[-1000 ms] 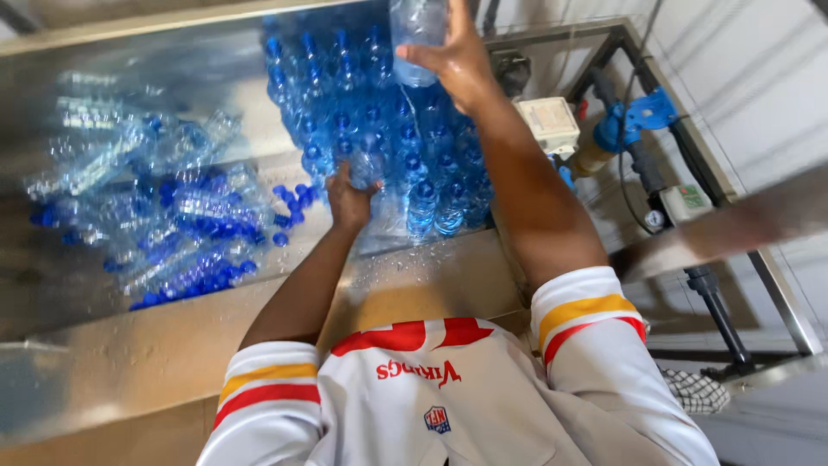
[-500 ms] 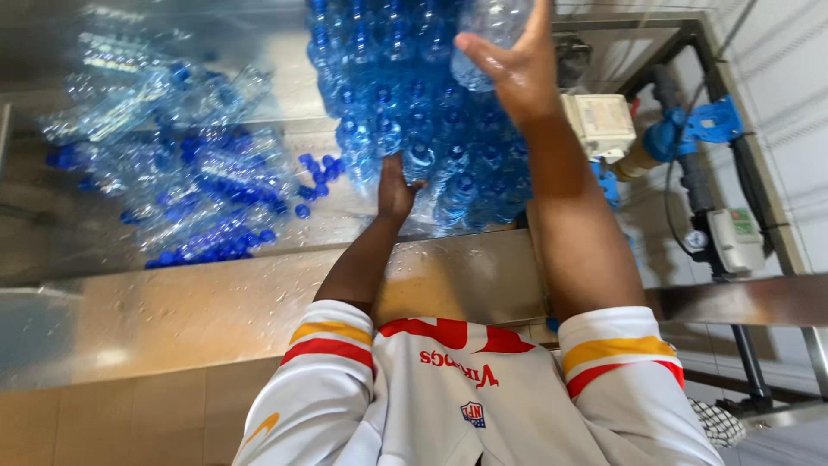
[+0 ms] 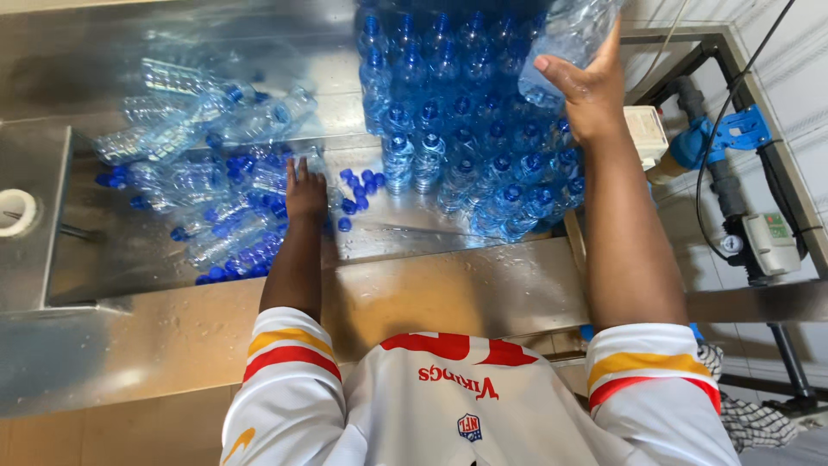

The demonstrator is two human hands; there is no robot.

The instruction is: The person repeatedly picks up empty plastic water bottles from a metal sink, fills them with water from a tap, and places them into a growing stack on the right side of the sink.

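Right now the right hand (image 3: 586,91) grips a clear plastic bottle (image 3: 565,39) around its body, fingers wrapped and thumb across the near side, holding it tilted above the far right part of the steel table (image 3: 448,285); the bottle's top runs out of view, so whether it is capped cannot be told. Directly under it stands a packed block of upright capped bottles (image 3: 470,129), blue caps up, taking up the far right of the table surface, touching each other. The left hand (image 3: 305,192) lies palm down, fingers spread, on the wet table surface near the middle, at the edge of a heap of lying bottles (image 3: 207,181) spread toward the left edge. Loose blue caps (image 3: 358,192) sit just beside that hand, between heap and upright block. A roll of tape (image 3: 13,211) rests at the left edge; a blue valve and pipework (image 3: 729,138) hang off the right side. Judgement on handling: the thin wet bottle likely dents and slips, so a mid-body grip with light squeeze suits it, kept clear of the upright block so neighbours don't topple.
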